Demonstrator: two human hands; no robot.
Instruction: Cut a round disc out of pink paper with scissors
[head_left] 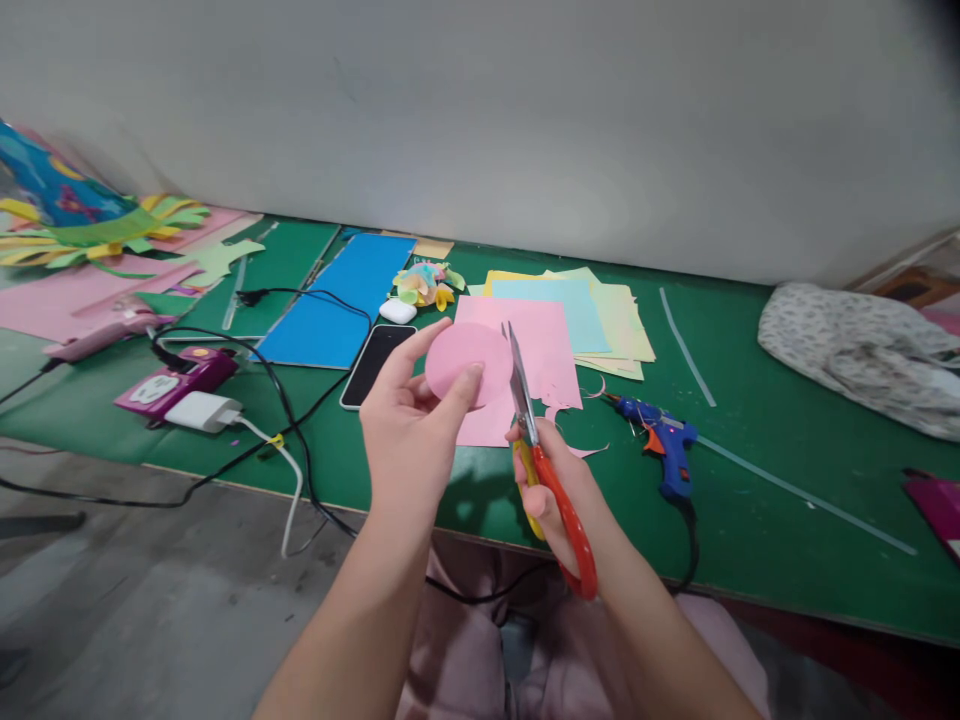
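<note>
My left hand pinches a round pink paper disc between thumb and fingers, above the table. My right hand is wrapped round scissors with one red and one yellow handle. Their blades point up and away from me, slightly parted, at the right edge of the disc. Beneath the disc lies a pink sheet, with thin curled pink scraps at its lower right. Yellow and light blue sheets are stacked behind it.
A blue glue gun with a long glue stick lies right. Left are a phone, white case, blue board, purple power strip with cables, and pink glue gun. Patterned cloth sits far right.
</note>
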